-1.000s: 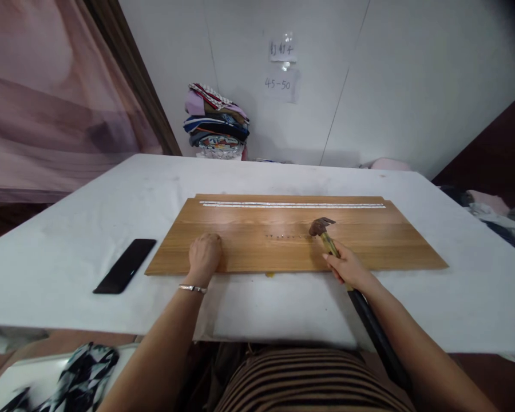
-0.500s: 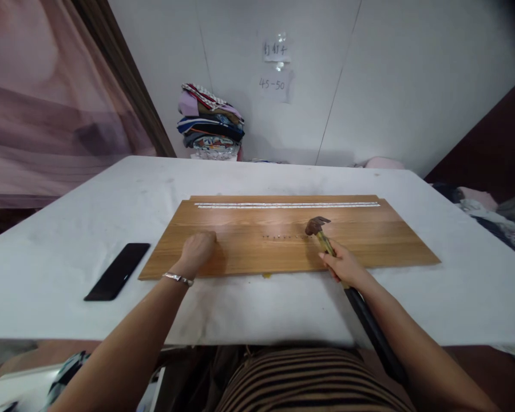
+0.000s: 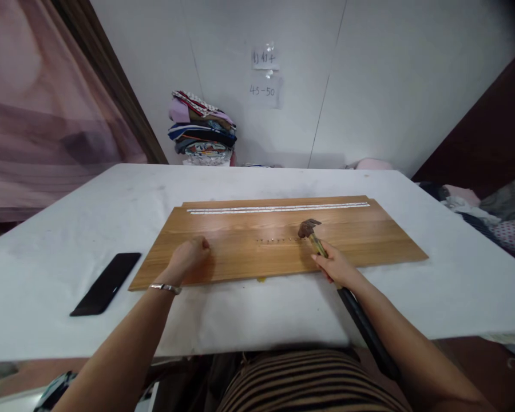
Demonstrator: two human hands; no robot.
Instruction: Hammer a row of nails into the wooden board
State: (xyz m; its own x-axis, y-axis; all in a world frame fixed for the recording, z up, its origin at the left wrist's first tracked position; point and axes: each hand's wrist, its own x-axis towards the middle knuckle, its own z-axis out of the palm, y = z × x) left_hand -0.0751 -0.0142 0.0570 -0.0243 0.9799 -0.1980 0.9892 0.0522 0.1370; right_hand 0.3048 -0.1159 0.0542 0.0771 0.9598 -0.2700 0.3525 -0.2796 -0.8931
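Observation:
A claw hammer (image 3: 355,312) slants across the front of the table, its rusty head low over the wooden board (image 3: 232,266). My right hand (image 3: 332,264) is wrapped round its handle, a short way below the head. Several small nails (image 3: 272,240) form a row in the middle of the board, the rightmost ones close to the hammer head. My left hand (image 3: 190,256) rests on the board's left part with its fingers curled together; whatever they may hold is too small or hidden to make out.
Two white strips (image 3: 278,208) run along the board's back edge. A black phone (image 3: 106,284) lies left of the board on the white table (image 3: 257,323). Folded clothes (image 3: 202,131) are stacked behind, against the wall, below paper notes (image 3: 264,91).
The view has shifted slightly, so the board and phone appear a little lower and further left. My left hand's curled fingers have turned slightly. The hammer stays in my right hand near the nails.

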